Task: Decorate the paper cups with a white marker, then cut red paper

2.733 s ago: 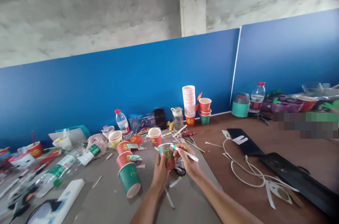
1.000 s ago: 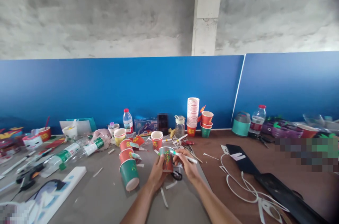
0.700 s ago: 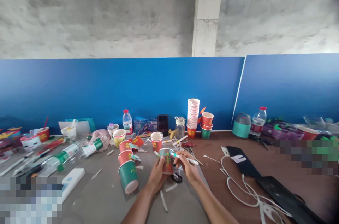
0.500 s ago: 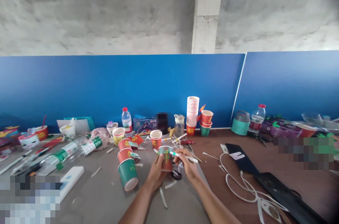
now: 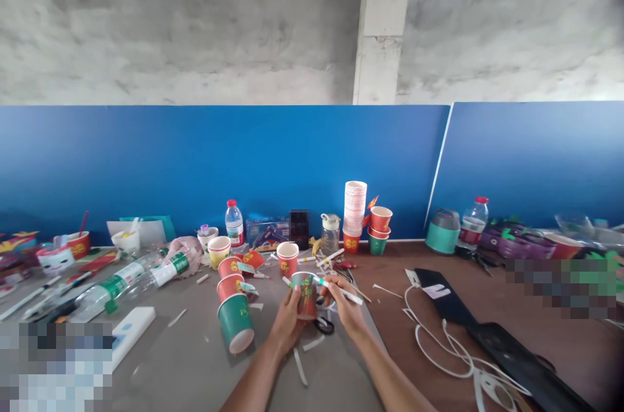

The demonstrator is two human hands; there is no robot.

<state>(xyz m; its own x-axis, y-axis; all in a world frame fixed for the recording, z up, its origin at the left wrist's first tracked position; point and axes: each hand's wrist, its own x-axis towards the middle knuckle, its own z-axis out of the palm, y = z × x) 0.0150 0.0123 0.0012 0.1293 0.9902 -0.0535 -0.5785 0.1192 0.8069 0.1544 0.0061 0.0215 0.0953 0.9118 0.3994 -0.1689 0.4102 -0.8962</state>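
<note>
left hand (image 5: 286,320) grasps 1 red-and-green cup (image 5: 306,300), held up over the bench (image 5: 185,360), while right hand (image 5: 347,305) grips 1 white pen (image 5: 351,297), its tip end at the cup's upper wall; whether it touches, i cannot tell. the step in hand looks like marking the cup; another stroke would call for a steady cup and light pressure. just behind stands 1 red cup (image 5: 288,264). to the left, 3 tilted cups (image 5: 236,322) line up, 2 red and 1 green. farther back stand 2 red-capped bottles (image 5: 234,227).
</note>
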